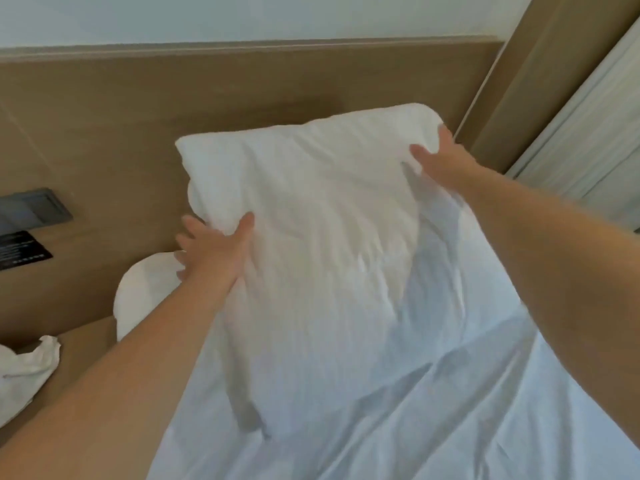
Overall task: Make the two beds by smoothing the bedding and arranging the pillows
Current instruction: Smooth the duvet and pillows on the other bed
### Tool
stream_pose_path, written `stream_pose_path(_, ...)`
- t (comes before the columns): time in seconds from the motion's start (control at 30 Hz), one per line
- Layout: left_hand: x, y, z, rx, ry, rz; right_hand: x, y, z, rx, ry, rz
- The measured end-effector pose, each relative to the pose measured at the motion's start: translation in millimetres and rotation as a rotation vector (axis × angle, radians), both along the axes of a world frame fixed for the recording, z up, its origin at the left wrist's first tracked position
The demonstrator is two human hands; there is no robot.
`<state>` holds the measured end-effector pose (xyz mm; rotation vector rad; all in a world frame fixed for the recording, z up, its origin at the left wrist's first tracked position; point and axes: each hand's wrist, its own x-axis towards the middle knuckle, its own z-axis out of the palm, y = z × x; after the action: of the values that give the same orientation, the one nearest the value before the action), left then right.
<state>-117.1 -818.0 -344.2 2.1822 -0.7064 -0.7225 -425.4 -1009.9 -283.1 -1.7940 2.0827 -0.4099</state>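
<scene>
Hotel bedside: my left hand (pixel 211 249) and right hand (pixel 438 161) clamped on pillow (pixel 311 209), one at each side edge, thumbs on front, fingers wrapped behind. Pillow held upright, near headboard (pixel 242 91), lower end resting on bed (pixel 450 393); two-sided grip keeps it square for setting at bed head. Sheet wrinkled, smoothing not yet done. Second pillow (pixel 145 289) low at left, beside bed. Crumpled white cloth (pixel 27 368) far left.
</scene>
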Motion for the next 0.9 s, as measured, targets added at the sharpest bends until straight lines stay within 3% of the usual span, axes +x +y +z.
stream_pose_path(0.07,-22.6,-15.2,2.0,0.028,-0.243,-0.229,48.4,21.8,-27.2,-0.024,0.162,0.179)
stream_pose_path(0.17,-53.7,-21.6,-42.6,0.120,-0.528,-0.629,75.9,63.3,-122.3,0.137,0.328,0.357)
stream_pose_path(0.27,-52.7,-29.0,-106.8,0.198,-0.716,-0.793,84.8,74.1,-186.9,0.106,0.371,0.382)
stream_pose_path(0.5,-33.2,-57.8,-192.4,0.124,-0.728,-0.769,107.6,42.8,-255.6,-0.008,0.554,0.349)
stream_pose_path(0.7,-27.7,-65.1,-204.5,0.125,-0.625,-0.854,111.1,29.4,-261.1,0.085,0.559,0.326)
stream_pose_path(0.9,-14.8,-56.2,-195.3,0.210,-0.682,-0.967,111.4,36.3,-248.2,0.203,0.568,0.355)
